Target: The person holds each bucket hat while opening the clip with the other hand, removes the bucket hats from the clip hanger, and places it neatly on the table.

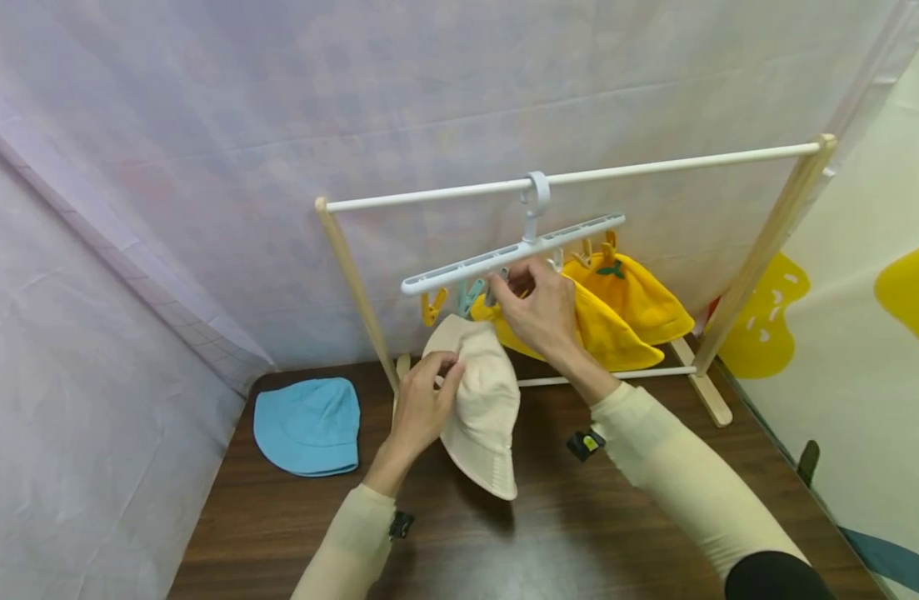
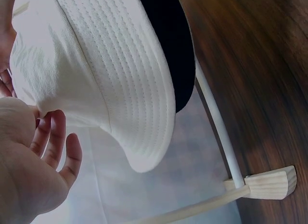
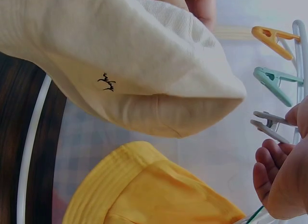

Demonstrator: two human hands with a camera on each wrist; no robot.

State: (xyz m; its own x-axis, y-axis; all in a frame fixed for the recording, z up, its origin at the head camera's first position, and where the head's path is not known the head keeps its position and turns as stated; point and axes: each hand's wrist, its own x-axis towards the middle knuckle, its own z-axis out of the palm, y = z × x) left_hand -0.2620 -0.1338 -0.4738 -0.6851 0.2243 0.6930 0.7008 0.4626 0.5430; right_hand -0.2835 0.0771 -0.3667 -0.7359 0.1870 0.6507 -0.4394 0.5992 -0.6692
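My left hand [image 1: 442, 372] pinches the crown of a cream bucket hat [image 1: 480, 408] and holds it up under a white clip hanger [image 1: 513, 251] that hangs from the rack's top rod [image 1: 654, 167]. The hat's ribbed brim [image 2: 130, 79] fills the left wrist view, beside my left hand [image 2: 43, 125]. My right hand [image 1: 513, 287] reaches up under the hanger and pinches a grey clip [image 3: 269, 125], whose jaws stand apart. A teal clip [image 3: 272, 79] and a yellow clip [image 3: 272, 38] hang free beside it. The cream hat [image 3: 120, 65] lies just left of the clips.
Two yellow hats [image 1: 624, 317] hang clipped on the hanger's right half. A blue hat [image 1: 307, 427] lies flat on the dark wooden table [image 1: 579, 533] at the left. The rack's wooden legs [image 1: 357, 292] and lower rod [image 2: 216, 123] stand behind. Cloth backdrops close in all around.
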